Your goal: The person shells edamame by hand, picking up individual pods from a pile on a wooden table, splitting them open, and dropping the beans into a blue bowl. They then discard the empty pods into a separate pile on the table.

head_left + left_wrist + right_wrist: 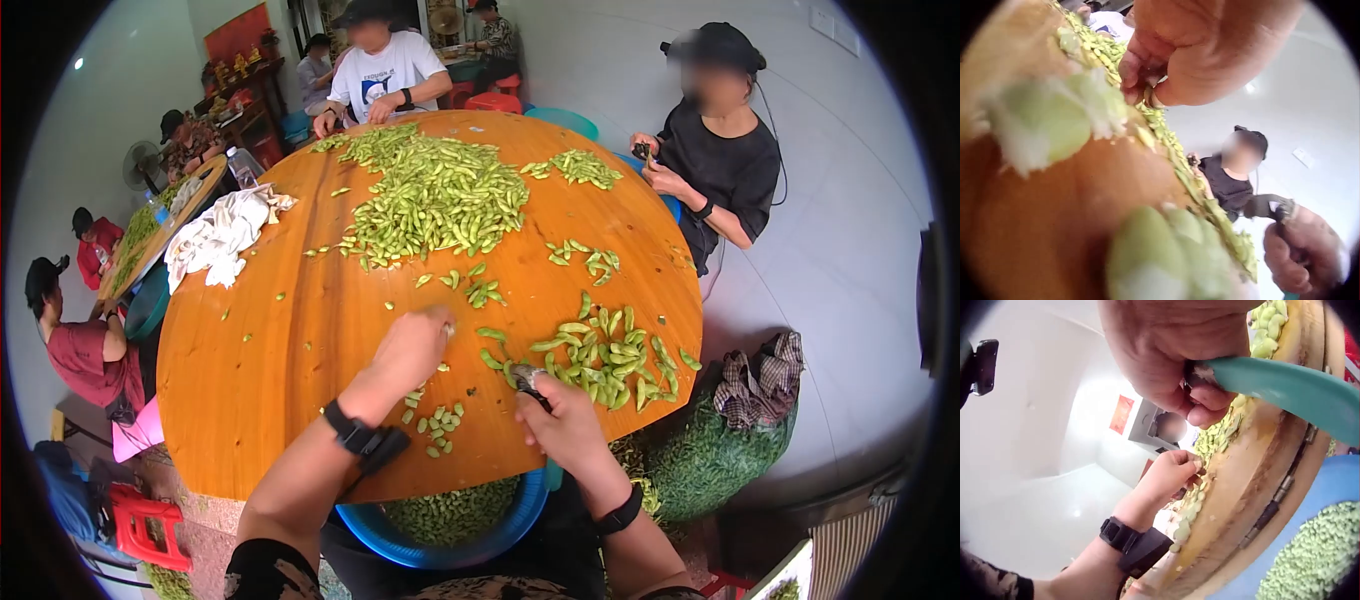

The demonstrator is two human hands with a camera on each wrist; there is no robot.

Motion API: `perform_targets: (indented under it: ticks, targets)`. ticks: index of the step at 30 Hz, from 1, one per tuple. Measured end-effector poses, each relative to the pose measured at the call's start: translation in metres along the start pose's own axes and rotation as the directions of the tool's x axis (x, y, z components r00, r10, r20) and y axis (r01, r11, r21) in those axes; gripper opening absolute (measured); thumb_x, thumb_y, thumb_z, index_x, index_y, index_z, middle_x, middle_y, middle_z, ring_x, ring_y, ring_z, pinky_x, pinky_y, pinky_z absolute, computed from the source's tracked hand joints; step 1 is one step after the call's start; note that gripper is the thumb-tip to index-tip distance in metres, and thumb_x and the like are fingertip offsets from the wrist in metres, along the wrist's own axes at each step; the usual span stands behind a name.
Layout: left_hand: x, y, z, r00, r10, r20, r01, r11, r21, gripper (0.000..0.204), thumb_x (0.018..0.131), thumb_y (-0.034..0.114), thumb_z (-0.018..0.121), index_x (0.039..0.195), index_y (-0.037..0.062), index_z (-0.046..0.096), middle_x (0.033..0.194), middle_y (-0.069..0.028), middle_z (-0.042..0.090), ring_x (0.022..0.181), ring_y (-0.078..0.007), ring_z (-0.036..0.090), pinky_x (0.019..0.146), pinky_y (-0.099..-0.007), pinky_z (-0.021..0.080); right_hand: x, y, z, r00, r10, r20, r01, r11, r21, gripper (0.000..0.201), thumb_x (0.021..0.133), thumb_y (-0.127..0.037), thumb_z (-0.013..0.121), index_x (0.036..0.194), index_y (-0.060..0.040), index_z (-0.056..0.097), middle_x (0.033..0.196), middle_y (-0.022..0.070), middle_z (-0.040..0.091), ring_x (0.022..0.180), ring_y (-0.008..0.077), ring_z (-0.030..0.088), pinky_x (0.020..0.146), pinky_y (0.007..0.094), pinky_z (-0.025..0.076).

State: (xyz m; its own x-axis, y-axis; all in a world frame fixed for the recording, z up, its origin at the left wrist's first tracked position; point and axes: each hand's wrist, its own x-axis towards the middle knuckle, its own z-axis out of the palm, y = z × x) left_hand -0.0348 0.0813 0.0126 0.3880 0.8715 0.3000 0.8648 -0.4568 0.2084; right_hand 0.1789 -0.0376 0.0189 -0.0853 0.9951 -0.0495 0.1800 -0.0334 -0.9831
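Note:
My left hand [413, 348] is over the wooden table [270, 360], blurred in the head view. Its thumb and fingertips pinch a small pale bean [1151, 91], mostly hidden by the fingers. Close to the right, my right hand [565, 425] grips a tool with a long teal handle [1272, 378]; a grey metal end [1265, 204] sticks out past the thumb. Loose green bean pods [605, 355] lie just beyond the right hand. Shelled beans [438, 425], pale green with whitish ends, are scattered beside the left wrist.
A large heap of pods [440, 195] covers the far middle of the table. Below the near edge, a blue basin [365, 530] holds shelled beans. A white cloth [215, 240] lies at left, a full green sack [735, 450] stands at right. Other people sit around.

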Motion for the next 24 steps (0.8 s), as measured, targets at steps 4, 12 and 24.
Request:
perform_targets:
  ticks: [4, 12, 24]
  targets:
    - [-0.036, 0.039, -0.022, 0.958, -0.111, 0.265, 0.279, 0.591, -0.757, 0.017, 0.092, 0.001, 0.054, 0.107, -0.0008, 0.062, 0.076, -0.005, 0.062, 0.062, -0.0115, 0.059, 0.059, -0.026, 0.051, 0.013, -0.001, 0.016, 0.99, 0.107, 0.094, -0.127, 0.964, 0.234, 0.012, 0.093, -0.012, 0.058, 0.096, -0.0016, 0.06, 0.074, 0.0022, 0.06, 0.051, 0.0055, 0.054, 0.042, 0.0212, 0.042]
    - [-0.064, 0.034, 0.003, 0.999, 0.047, 0.0, -0.032, 0.684, -0.729, 0.027, 0.09, -0.002, 0.055, 0.117, 0.0023, 0.058, 0.086, -0.0123, 0.066, 0.068, -0.0217, 0.065, 0.062, -0.0313, 0.053, 0.011, -0.001, 0.029, 0.978, 0.125, 0.165, -0.184, 0.893, 0.412, 0.011, 0.095, -0.009, 0.057, 0.096, -0.0006, 0.063, 0.077, 0.0026, 0.064, 0.053, 0.0061, 0.056, 0.041, 0.0187, 0.039]
    - [-0.065, 0.033, -0.002, 0.958, 0.25, -0.137, -0.284, 0.873, -0.396, 0.035, 0.083, -0.001, 0.058, 0.117, -0.001, 0.048, 0.082, -0.0207, 0.062, 0.075, -0.0374, 0.064, 0.064, -0.0424, 0.052, 0.011, 0.004, 0.046, 0.975, 0.22, 0.017, -0.202, 0.861, 0.466, 0.008, 0.093, -0.008, 0.058, 0.097, -0.0055, 0.064, 0.069, -0.0013, 0.056, 0.05, 0.0043, 0.047, 0.043, 0.0187, 0.035]
